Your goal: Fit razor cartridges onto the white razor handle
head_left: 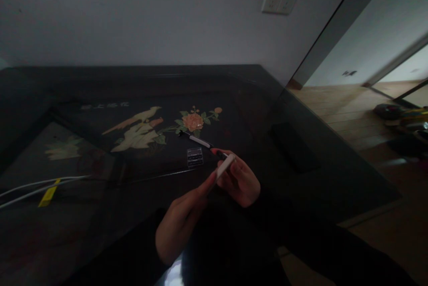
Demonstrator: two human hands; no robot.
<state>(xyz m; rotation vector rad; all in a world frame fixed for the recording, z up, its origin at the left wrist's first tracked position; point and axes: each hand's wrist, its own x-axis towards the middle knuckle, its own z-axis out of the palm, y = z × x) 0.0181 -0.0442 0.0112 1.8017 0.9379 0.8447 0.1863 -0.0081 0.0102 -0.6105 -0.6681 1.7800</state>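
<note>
My left hand (185, 219) reaches in from the lower left, fingers closed on the near end of a thin white flat object (225, 166) seen edge-on. At its far end my right hand (241, 181) has its fingers bent around the same object. A slim pen-like tool (200, 142), pale in the middle with dark ends, runs from the right fingertips toward the upper left. Whether those fingers hold the tool or only lie close to it, I cannot tell. Just left of the hands, a small clear case (195, 157) with dark pieces inside sits on the table.
The dark glossy table (150, 81) bears an inlaid bird and flower picture (193, 122). White cables (43, 183) with a yellow tag (49, 194) lie at left. A dark flat rectangular thing (294, 147) is at right. Behind is a wall with sockets (280, 0).
</note>
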